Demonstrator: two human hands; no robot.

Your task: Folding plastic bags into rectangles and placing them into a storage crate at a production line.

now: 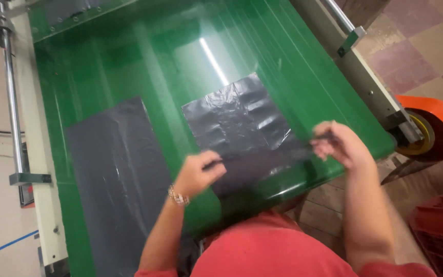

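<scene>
The person is standing at the near end of a wide green belt [144, 72] and is pulling on a dark plastic bag [237, 120]. The left hand [197, 173] is pinching the near edge of the bag between thumb and fingers. The right hand [338, 143] is pinching the same edge on the other side. Both hands are closed tight on the plastic, though the picture is a bit blurry there. The bag is lying flat on the belt, with its near edge lifting and hanging over the end of the belt, just above the person's red shirt [278, 249].

So this bag looks like it is only starting to come off; most of it is still on the belt. A second dark bag [114, 174] is lying flat to the left, near the left hand but not touched. That one looks like it is waiting. An orange wheel [437, 123] is sitting by the floor on the right.
</scene>
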